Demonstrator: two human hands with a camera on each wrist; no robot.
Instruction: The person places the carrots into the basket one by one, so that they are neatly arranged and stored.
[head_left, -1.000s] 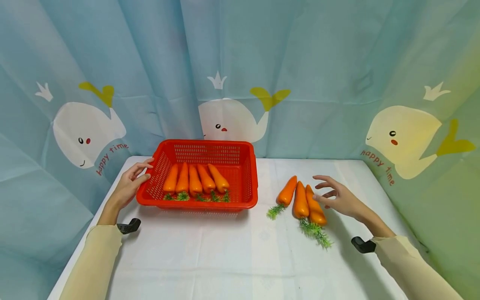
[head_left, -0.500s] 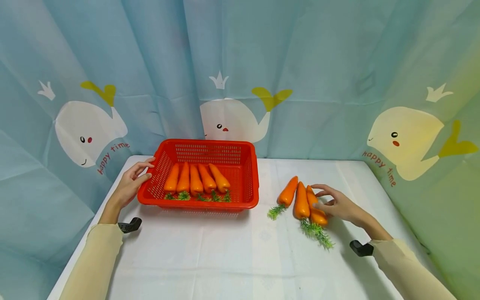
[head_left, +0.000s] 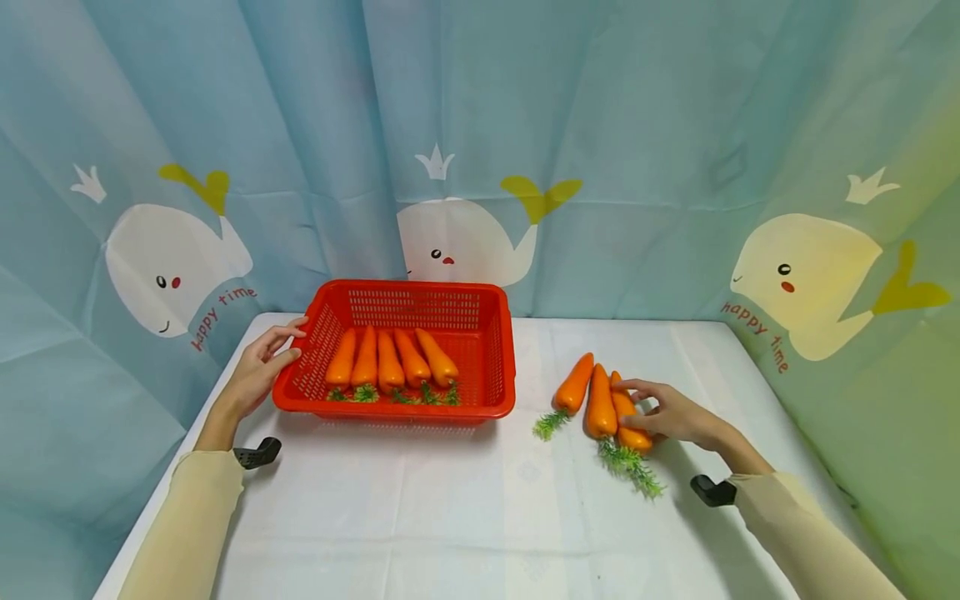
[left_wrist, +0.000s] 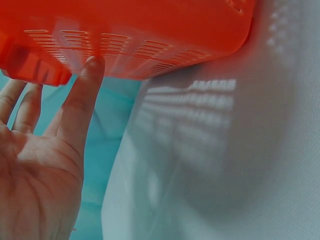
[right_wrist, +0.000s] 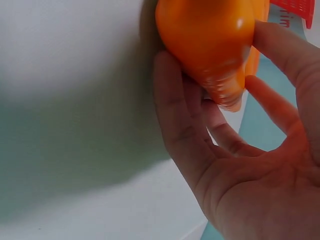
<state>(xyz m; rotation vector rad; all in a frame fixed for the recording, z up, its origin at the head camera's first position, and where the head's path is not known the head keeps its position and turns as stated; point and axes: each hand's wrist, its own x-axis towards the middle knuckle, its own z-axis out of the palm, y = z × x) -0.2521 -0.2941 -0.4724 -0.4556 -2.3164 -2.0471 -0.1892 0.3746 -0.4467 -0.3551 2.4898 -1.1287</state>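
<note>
So my right hand (head_left: 670, 414) is wrapped around the rightmost orange plastic carrot with the green leafy top (head_left: 628, 414), thumb on one side, fingers curled under the other. The right wrist view shows the fat end of that carrot (right_wrist: 210, 42) pinched between thumb and fingers (right_wrist: 175, 115). It's lying on the white tablecloth-covered table (head_left: 450, 517), touching the middle carrot (head_left: 600, 402) of a group of three out there; the third loose carrot (head_left: 573, 383) sits angled off on the basket side. My forearm comes in low from the right, cream sleeve (head_left: 802, 533) resting near the table edge.

My left hand (head_left: 258, 371) rests against the short side of the red slotted plastic basket (head_left: 318, 337), fingers relaxed and straight, thumb on the rim, nothing actually gripped. Five more carrots (head_left: 390, 360) lie side by side in that basket, green tops toward me. So eight carrots total, one basket. Blue whale-print curtain (head_left: 480, 150) behind everything.
</note>
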